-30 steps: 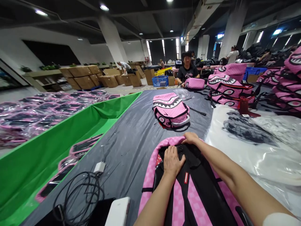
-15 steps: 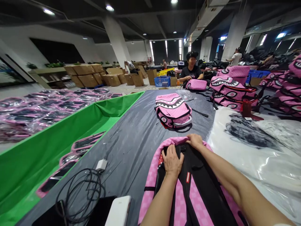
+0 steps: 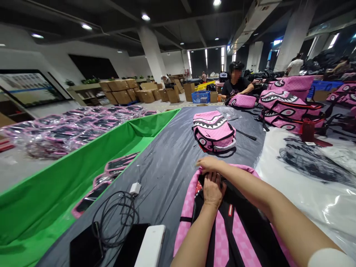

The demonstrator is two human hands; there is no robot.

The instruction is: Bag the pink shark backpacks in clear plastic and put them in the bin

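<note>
A pink checkered backpack [image 3: 191,207] lies back-up on the grey plastic-covered table in front of me, its black straps and back panel facing up. My left hand [image 3: 213,190] rests flat on the black top of the backpack, fingers together. Crossing over from the right, my right hand [image 3: 208,164] pinches the pink top edge of the backpack at its far left corner, just above my left hand. A second pink backpack with a shark-mouth print [image 3: 213,131] lies further up the table.
A green fabric trough [image 3: 83,167] with flat bagged items runs along the left. Coiled black cable with a white charger [image 3: 135,188], a white device [image 3: 150,246] and dark tablets lie near me. Clear plastic sheets [image 3: 311,185] cover the right. A seated person [image 3: 236,86] works at the far end beside stacked pink backpacks.
My right hand has slid left along the backpack's top edge, from the right side to above my left hand. The view has shifted rightwards and slightly down.
</note>
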